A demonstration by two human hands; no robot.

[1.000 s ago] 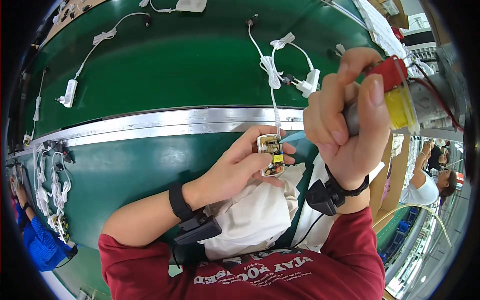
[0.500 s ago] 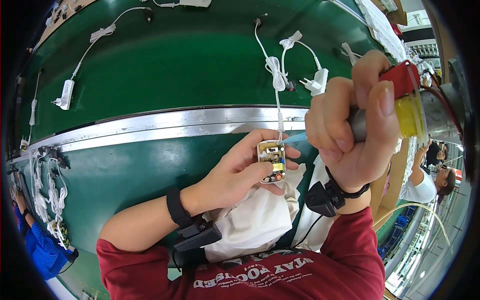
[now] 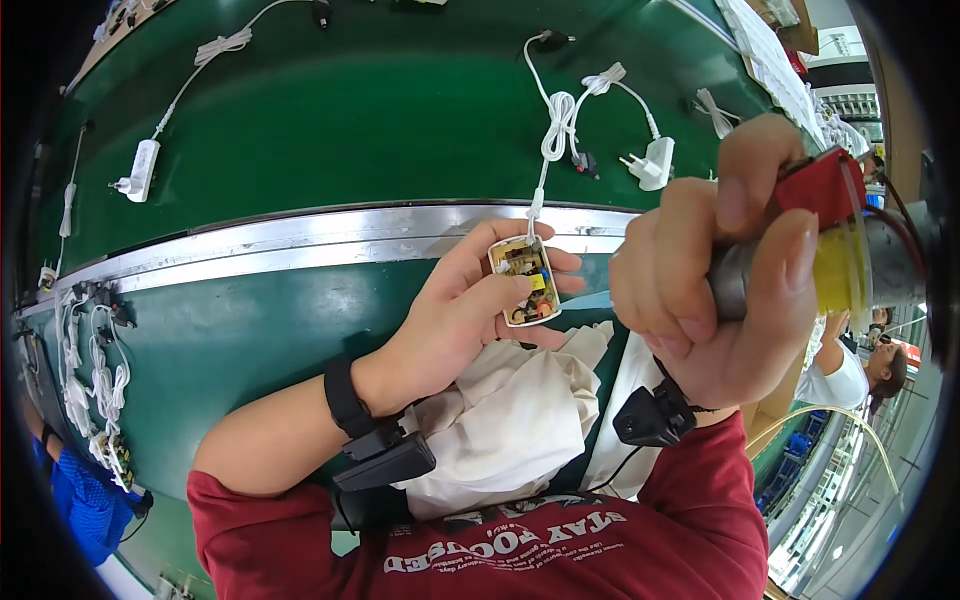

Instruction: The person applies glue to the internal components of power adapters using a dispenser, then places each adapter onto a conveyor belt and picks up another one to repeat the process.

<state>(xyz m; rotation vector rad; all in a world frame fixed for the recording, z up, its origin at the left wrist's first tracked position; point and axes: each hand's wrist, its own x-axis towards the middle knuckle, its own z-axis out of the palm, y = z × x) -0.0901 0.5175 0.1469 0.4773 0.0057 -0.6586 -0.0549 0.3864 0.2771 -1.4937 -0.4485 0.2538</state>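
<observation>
My left hand (image 3: pixel 445 305) grips a small open adapter housing (image 3: pixel 526 285), thumb on top and fingers around its far side. Inside the white shell sits a circuit board with a yellow part and several small components. A white cable (image 3: pixel 536 205) leaves its far end. In my right hand (image 3: pixel 690 270) is a grey-barrelled dispenser (image 3: pixel 840 262) with a yellow band and a red block near the index finger and thumb. Its blue tapered nozzle (image 3: pixel 590 301) reaches toward the housing's near right corner; whether the tip touches is too fine to tell.
Finished-looking white plug adapters (image 3: pixel 655 163) with bundled cables lie on the green belt (image 3: pixel 330 130) beyond a metal rail (image 3: pixel 330 232). More cables and boards (image 3: pixel 95 390) lie at left. Cream cloth (image 3: pixel 510 420) covers my lap. A person in blue (image 3: pixel 85 500) sits left; another person (image 3: pixel 850 370) is at right.
My left hand has moved the housing left and slightly away from me, turning it a little. The nozzle tip has gone from the housing's far end to its near right corner. Adapters on the belt have shifted right.
</observation>
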